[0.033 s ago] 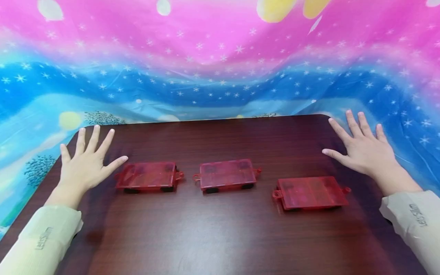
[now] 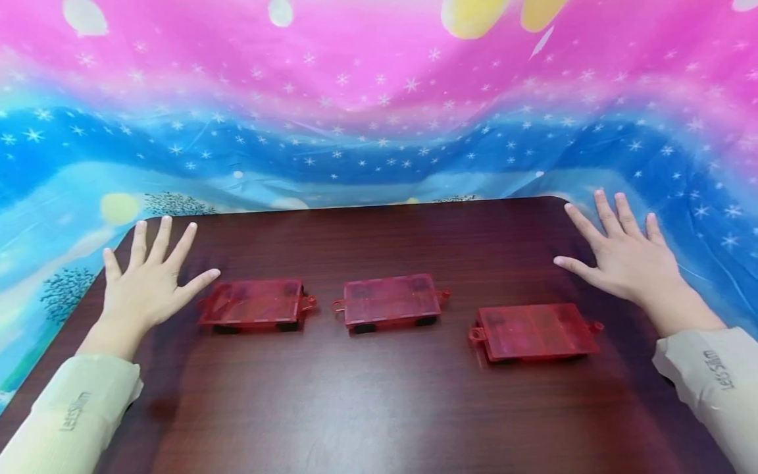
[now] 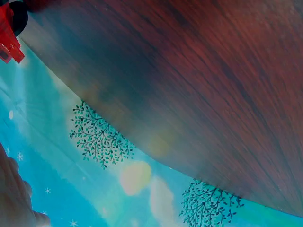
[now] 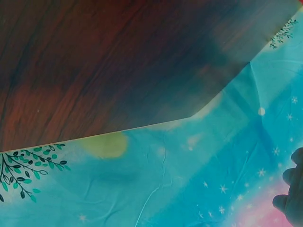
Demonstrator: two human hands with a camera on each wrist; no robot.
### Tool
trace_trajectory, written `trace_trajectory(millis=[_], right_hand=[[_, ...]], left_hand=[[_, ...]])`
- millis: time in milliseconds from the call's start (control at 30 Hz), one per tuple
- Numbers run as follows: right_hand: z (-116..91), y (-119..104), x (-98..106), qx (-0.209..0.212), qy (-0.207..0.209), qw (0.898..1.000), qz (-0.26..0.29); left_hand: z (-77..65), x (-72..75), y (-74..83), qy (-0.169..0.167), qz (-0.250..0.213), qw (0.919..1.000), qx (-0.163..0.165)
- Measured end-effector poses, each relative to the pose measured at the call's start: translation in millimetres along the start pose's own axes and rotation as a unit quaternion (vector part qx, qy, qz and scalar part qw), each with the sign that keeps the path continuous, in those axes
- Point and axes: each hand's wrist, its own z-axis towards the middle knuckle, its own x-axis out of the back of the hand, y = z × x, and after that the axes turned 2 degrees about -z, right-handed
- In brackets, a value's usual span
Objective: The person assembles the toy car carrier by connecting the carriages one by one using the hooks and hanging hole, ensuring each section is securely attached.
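Observation:
Three red see-through toy train cars stand in a loose row in the head view: a left car, a middle car and a right car. Black wheels show under them, and each has small couplings at its ends; gaps separate all three. My left hand is spread wide beside the left car, its thumb near that car's corner; whether they touch I cannot tell. My right hand is spread too, apart from the right car, beyond its far right corner. Neither holds anything.
The cars stand on a dark brown wood-grain table with rounded far corners. Behind it and along its sides hangs a pink and blue printed cloth with snowflakes and leafy trees. Part of a red car shows in the left wrist view's corner.

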Motion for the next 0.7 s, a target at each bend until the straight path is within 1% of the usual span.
trace_trajectory(millis=[233, 433, 533, 700], right_hand=[[0.2, -1.4, -1.9, 0.009, 0.004, 1.000, -0.003], [-5.8, -2.6, -3.9, 0.011, 0.002, 1.000, -0.001], [-10.2, -4.9, -4.3, 0.012, -0.001, 1.000, 0.005], [-14.5, -11.5, -3.7, 0.018, -0.004, 1.000, 0.025]], left_hand=[[-3.7, -0.4, 1.6, -0.005, -0.001, 1.0000, -0.006], [-7.4, -0.8, 3.9, -0.008, -0.002, 0.9999, -0.011], [-8.3, -0.7, 6.5, -0.008, -0.005, 0.9998, -0.015], [-8.9, 2.5, 13.9, 0.001, -0.010, 0.9997, -0.025]])
